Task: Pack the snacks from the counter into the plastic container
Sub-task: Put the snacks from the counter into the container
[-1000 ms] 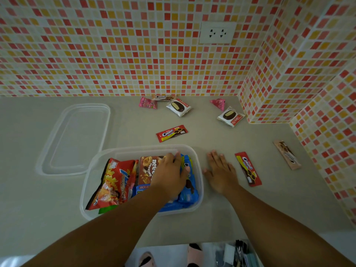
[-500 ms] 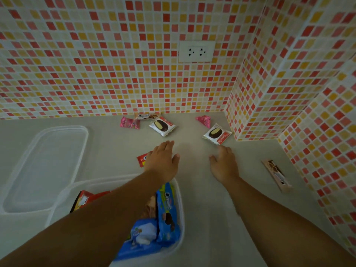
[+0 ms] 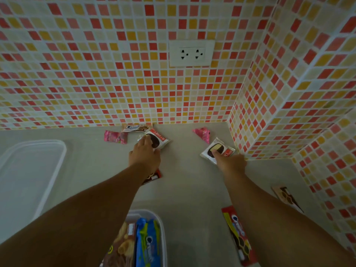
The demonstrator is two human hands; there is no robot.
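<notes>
Below the wall socket, the left hand rests its fingers on one cake packet. The right hand touches another cake packet, to the socket's lower right; neither packet is plainly gripped.

We are seeing dim, even light, brighter on the wall beyond the hands. Forearms are looking dark. Tile lines are bending at the edges, and packets nearest us are blurring.
</notes>
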